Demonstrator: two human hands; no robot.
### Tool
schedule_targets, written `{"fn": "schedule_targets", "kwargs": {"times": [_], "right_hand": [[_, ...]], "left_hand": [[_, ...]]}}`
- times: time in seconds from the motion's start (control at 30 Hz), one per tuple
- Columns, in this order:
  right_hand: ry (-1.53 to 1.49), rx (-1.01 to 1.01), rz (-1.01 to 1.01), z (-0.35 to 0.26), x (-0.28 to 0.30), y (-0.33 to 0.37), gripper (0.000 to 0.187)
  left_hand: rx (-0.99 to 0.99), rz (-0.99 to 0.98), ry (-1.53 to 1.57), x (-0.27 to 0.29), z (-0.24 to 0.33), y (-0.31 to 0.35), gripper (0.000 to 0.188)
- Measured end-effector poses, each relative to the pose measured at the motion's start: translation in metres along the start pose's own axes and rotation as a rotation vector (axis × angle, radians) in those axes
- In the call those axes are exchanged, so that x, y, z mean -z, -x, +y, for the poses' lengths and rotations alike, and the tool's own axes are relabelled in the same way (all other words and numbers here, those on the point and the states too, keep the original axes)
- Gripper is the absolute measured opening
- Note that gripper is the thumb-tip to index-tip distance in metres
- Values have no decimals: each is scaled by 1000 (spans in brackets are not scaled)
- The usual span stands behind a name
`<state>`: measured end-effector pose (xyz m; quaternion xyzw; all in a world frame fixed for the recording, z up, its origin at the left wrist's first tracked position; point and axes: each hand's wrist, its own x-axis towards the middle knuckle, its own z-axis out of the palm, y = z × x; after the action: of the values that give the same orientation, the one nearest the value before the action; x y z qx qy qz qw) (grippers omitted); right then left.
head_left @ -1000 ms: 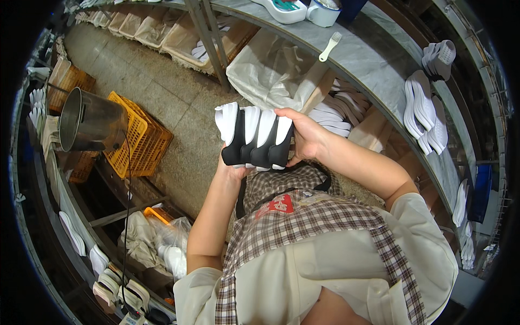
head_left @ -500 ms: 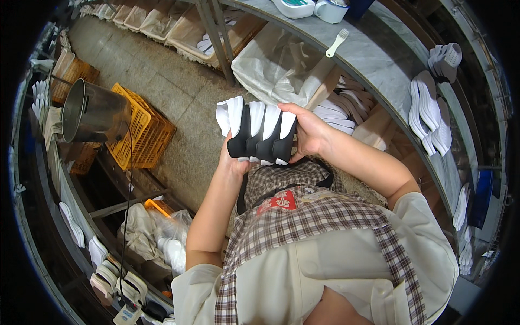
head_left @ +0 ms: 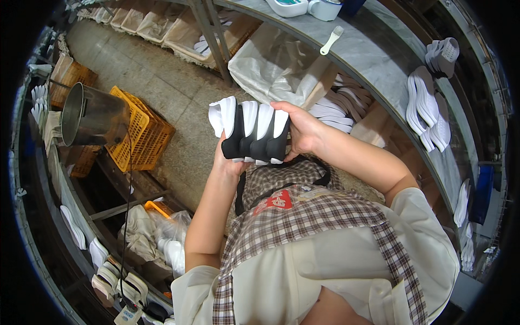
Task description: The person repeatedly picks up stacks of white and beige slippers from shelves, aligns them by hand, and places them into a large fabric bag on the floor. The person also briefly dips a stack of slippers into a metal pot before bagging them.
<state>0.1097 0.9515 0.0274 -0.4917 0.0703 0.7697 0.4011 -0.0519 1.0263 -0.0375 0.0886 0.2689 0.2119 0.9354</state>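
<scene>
In front of my apron I hold a stack of black-and-white shoe soles (head_left: 262, 146), pressed side by side with their ends turned up toward me. White curved ends stick out at the far side, most of all at the left. My left hand (head_left: 230, 162) grips the stack from its left and underneath; most of its fingers are hidden behind the soles. At the right end, my right hand (head_left: 302, 130) clasps the stack, with its thumb side along the far edge and fingertips at the near edge.
At right a curved grey bench (head_left: 374, 51) carries white soles (head_left: 425, 103), a small brush (head_left: 331, 40) and a white mug (head_left: 326, 9). Beneath lie more soles (head_left: 336, 108) and a plastic-lined bin (head_left: 271, 59). At left, a metal pot (head_left: 92, 115) stands by a yellow crate (head_left: 142, 130).
Both hands and the stack of soles have shifted slightly left in the picture. The grip looks the same.
</scene>
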Motion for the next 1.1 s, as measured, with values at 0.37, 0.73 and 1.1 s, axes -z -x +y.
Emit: {"fn": "schedule_targets", "kwargs": {"times": [0.37,0.73,1.1], "right_hand": [[146,522,91,18,-11,5,75],[370,1081,-176,14,-17,35,83],[539,1135,-178,10,-16,47,101]], "left_hand": [[-183,-125,44,-8,7,17,54],[-395,-157,-83,-28,55,8,51],[-400,-179,-99,-35,66,1,50]]}}
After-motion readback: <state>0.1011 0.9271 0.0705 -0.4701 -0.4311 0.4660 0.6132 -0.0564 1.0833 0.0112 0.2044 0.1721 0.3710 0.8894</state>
